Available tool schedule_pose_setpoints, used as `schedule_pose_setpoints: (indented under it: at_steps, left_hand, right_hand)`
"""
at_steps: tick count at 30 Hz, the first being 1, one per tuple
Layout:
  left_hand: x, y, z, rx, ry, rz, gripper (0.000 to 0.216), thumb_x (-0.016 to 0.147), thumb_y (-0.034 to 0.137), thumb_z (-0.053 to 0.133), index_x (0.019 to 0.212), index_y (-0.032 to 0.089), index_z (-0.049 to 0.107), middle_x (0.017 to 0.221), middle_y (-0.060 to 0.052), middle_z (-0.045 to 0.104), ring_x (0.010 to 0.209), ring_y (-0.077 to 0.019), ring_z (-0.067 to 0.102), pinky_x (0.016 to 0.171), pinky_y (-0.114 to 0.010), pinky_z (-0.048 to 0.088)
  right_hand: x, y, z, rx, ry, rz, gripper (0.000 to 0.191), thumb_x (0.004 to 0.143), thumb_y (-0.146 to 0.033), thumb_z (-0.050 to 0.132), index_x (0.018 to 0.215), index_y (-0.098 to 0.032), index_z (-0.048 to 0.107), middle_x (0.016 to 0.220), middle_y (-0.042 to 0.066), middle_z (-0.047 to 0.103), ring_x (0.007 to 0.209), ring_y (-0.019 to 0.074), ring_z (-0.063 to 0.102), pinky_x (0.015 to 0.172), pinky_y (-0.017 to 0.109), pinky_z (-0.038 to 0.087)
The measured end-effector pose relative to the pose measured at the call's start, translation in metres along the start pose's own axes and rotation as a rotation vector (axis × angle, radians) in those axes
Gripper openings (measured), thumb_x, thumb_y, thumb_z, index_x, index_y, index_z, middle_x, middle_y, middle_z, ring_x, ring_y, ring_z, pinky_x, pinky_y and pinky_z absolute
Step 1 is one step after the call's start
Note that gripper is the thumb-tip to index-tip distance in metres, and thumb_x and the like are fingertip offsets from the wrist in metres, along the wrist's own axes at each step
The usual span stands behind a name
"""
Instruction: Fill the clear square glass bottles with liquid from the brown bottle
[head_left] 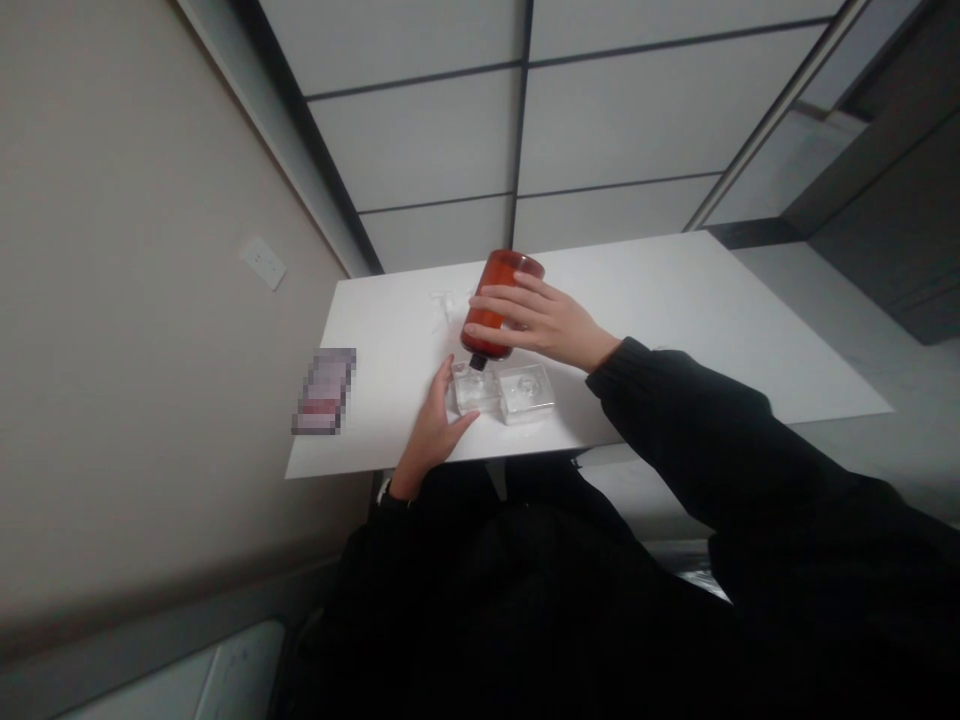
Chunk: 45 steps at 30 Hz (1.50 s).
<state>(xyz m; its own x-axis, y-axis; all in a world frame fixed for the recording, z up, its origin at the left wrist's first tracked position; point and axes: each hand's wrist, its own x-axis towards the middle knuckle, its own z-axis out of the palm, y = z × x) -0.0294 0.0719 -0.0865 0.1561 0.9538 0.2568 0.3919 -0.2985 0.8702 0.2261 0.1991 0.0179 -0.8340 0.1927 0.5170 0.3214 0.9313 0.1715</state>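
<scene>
My right hand grips an amber brown bottle that is tipped upside down, its dark neck pointing into a small clear square container on the white table. My left hand curls against the left side of that clear container, thumb and fingers touching it. A second clear square piece, like a lid or twin container, lies just to the right of the first. Both arms wear black sleeves.
A blurred pink and white item lies near the table's left edge. A clear pump or sprayer part rests behind the bottle. A beige wall with a socket runs along the left.
</scene>
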Motion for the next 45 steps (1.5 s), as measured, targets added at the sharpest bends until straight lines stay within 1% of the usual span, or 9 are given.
schedule_pose_setpoints:
  at_steps: [7, 17, 22, 24, 29, 35, 39, 42, 45]
  left_hand:
    - [0.001, 0.000, -0.001, -0.008, -0.011, 0.012, 0.093, 0.093, 0.030, 0.075, 0.169, 0.026, 0.021, 0.174, -0.017, 0.031, 0.161, -0.0362, 0.035, 0.134, -0.062, 0.027]
    - [0.002, -0.003, -0.001, -0.030, -0.015, 0.017, 0.095, 0.092, 0.030, 0.076, 0.169, 0.027, 0.021, 0.175, -0.017, 0.030, 0.161, -0.0367, 0.035, 0.134, -0.061, 0.027]
    - [0.002, -0.002, 0.000, -0.030, -0.008, 0.012, 0.095, 0.092, 0.029, 0.076, 0.169, 0.028, 0.021, 0.175, -0.017, 0.032, 0.161, -0.0369, 0.036, 0.133, -0.062, 0.028]
    - [0.002, -0.001, 0.000, -0.028, -0.010, 0.013, 0.095, 0.092, 0.029, 0.076, 0.169, 0.028, 0.021, 0.175, -0.017, 0.032, 0.160, -0.0370, 0.037, 0.133, -0.063, 0.028]
    - [0.002, 0.001, 0.000, -0.024, -0.009, 0.017, 0.094, 0.093, 0.030, 0.075, 0.169, 0.028, 0.021, 0.175, -0.016, 0.032, 0.160, -0.0369, 0.037, 0.133, -0.063, 0.028]
    - [0.003, 0.001, 0.000, -0.030, -0.002, 0.019, 0.093, 0.092, 0.031, 0.076, 0.168, 0.027, 0.023, 0.175, -0.015, 0.032, 0.160, -0.0370, 0.037, 0.134, -0.060, 0.028]
    - [0.003, 0.001, 0.000, -0.025, -0.014, 0.017, 0.093, 0.092, 0.033, 0.076, 0.168, 0.027, 0.023, 0.175, -0.016, 0.033, 0.160, -0.0364, 0.037, 0.134, -0.060, 0.028]
    - [0.003, 0.002, -0.001, -0.020, -0.014, 0.002, 0.094, 0.092, 0.035, 0.076, 0.168, 0.027, 0.023, 0.176, -0.016, 0.029, 0.161, -0.0364, 0.035, 0.134, -0.060, 0.026]
    - [0.002, 0.002, -0.001, -0.024, -0.008, -0.005, 0.093, 0.092, 0.036, 0.075, 0.168, 0.025, 0.023, 0.175, -0.017, 0.030, 0.162, -0.0362, 0.034, 0.134, -0.060, 0.026]
  right_hand:
    - [0.001, 0.003, 0.001, -0.068, -0.012, -0.045, 0.083, 0.098, 0.006, 0.047, 0.165, -0.040, 0.032, 0.170, 0.000, 0.048, 0.158, 0.0233, 0.044, 0.128, 0.058, 0.044]
    - [0.006, 0.004, 0.002, -0.161, 0.014, -0.100, 0.084, 0.101, 0.004, 0.044, 0.168, -0.040, 0.021, 0.166, 0.003, 0.053, 0.156, 0.0219, 0.046, 0.126, 0.057, 0.046]
    - [0.010, 0.002, -0.002, -0.230, 0.009, -0.150, 0.080, 0.102, 0.004, 0.044, 0.168, -0.034, 0.021, 0.162, 0.007, 0.056, 0.154, 0.0220, 0.050, 0.124, 0.054, 0.050]
    - [0.011, 0.001, -0.005, -0.236, -0.011, -0.149, 0.078, 0.102, 0.005, 0.043, 0.167, -0.034, 0.023, 0.162, 0.006, 0.056, 0.154, 0.0218, 0.050, 0.124, 0.054, 0.050]
    - [0.013, -0.003, -0.015, -0.160, -0.107, -0.094, 0.086, 0.098, 0.008, 0.046, 0.165, -0.043, 0.026, 0.166, -0.002, 0.052, 0.158, 0.0197, 0.044, 0.130, 0.054, 0.044]
    - [0.021, -0.009, -0.027, -0.165, -0.211, -0.144, 0.089, 0.096, 0.009, 0.048, 0.166, -0.040, 0.026, 0.168, -0.002, 0.050, 0.162, 0.0202, 0.038, 0.131, 0.056, 0.040]
    - [0.022, -0.009, -0.026, -0.110, -0.140, -0.147, 0.082, 0.098, 0.008, 0.050, 0.163, -0.039, 0.034, 0.168, -0.002, 0.051, 0.158, 0.0203, 0.045, 0.128, 0.055, 0.045]
    - [0.017, -0.008, -0.020, -0.058, -0.084, -0.069, 0.080, 0.096, 0.006, 0.055, 0.162, -0.038, 0.041, 0.166, 0.001, 0.054, 0.153, 0.0236, 0.051, 0.125, 0.057, 0.046]
    - [0.013, -0.007, -0.013, -0.036, -0.038, 0.005, 0.071, 0.098, 0.002, 0.056, 0.158, -0.034, 0.049, 0.161, 0.006, 0.059, 0.149, 0.0263, 0.055, 0.122, 0.058, 0.047]
